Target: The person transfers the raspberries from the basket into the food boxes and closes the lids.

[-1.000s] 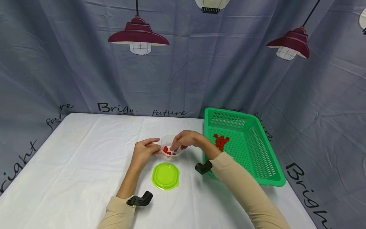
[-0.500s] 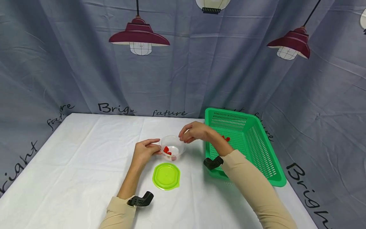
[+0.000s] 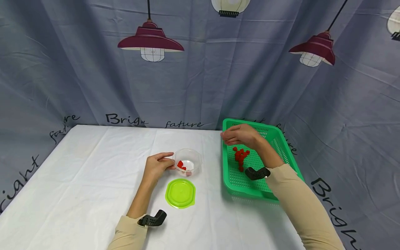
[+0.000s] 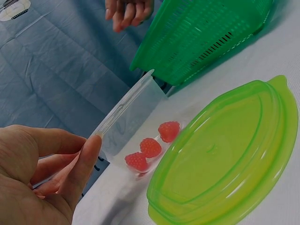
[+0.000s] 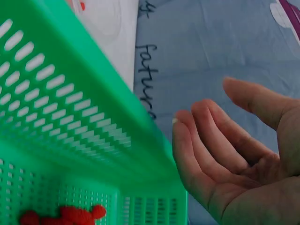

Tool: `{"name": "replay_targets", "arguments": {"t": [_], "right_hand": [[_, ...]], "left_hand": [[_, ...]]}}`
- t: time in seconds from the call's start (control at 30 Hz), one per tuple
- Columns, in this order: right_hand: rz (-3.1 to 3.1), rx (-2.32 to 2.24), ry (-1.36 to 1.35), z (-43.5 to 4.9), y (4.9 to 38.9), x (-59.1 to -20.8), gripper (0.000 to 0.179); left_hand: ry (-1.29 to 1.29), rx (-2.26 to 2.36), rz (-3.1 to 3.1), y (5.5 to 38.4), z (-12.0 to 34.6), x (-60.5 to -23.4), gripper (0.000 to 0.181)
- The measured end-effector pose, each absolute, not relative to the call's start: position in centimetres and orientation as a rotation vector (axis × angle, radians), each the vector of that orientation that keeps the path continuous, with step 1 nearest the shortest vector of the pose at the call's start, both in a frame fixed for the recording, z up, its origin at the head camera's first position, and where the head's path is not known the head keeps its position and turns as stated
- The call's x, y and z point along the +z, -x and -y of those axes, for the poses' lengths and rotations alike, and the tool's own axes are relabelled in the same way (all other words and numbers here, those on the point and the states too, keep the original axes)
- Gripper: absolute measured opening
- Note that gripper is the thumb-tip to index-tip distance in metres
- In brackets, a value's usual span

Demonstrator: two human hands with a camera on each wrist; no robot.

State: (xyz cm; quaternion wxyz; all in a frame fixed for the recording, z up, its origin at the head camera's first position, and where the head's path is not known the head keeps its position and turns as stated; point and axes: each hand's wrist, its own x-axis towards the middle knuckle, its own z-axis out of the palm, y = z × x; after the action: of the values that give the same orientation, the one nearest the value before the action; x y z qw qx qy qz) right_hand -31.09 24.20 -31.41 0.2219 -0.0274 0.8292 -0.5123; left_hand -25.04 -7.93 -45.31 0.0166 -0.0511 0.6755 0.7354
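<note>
My left hand (image 3: 158,164) pinches the rim of a clear plastic tub (image 3: 195,160) between thumb and fingers. Inside the tub lie 3 raspberries (image 4: 150,147), bunched low at one side in the left wrist view. Over the left part of a green basket (image 3: 229,189) hangs my right hand (image 3: 245,135), its fingers loosely bent and nothing between them in the right wrist view. Below that hand, on the basket's floor, is a cluster of several red raspberries (image 3: 240,156). A lime-green lid (image 3: 180,193) lies on the table just in front of the tub.
A white cloth covers the table (image 3: 93,180). The perforated basket stands at the table's right side, a short gap from the tub. Behind the table hangs a grey-blue curtain (image 3: 187,86) printed with lamps and lettering.
My right hand has come up out of the tub and moved right, over the green basket. The left hand has stayed on the tub's rim.
</note>
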Motion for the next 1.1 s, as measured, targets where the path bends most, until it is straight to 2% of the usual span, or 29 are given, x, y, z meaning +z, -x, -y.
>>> {"name": "replay_targets", "arguments": {"t": [0.3, 0.63, 0.83, 1.1], "right_hand": [[-2.279, -1.274, -0.031, -27.8, 31.1, -31.3, 0.053], [-2.118, -1.150, -0.224, -31.9, 31.6, -34.8, 0.053], [-2.085, -1.137, -0.302, -32.5, 31.8, -36.8, 0.047], [-2.039, -1.100, -0.405, -32.0, 31.5, -38.4, 0.047]], "left_hand": [[0.173, 2.282, -2.096, 24.9, 8.0, -45.2, 0.034], [0.169, 2.280, -2.105, 24.8, 7.9, -45.1, 0.034], [0.140, 2.303, -2.096, 24.8, 8.0, -45.1, 0.034], [0.152, 2.297, -2.093, 24.8, 8.0, -45.1, 0.034]]}}
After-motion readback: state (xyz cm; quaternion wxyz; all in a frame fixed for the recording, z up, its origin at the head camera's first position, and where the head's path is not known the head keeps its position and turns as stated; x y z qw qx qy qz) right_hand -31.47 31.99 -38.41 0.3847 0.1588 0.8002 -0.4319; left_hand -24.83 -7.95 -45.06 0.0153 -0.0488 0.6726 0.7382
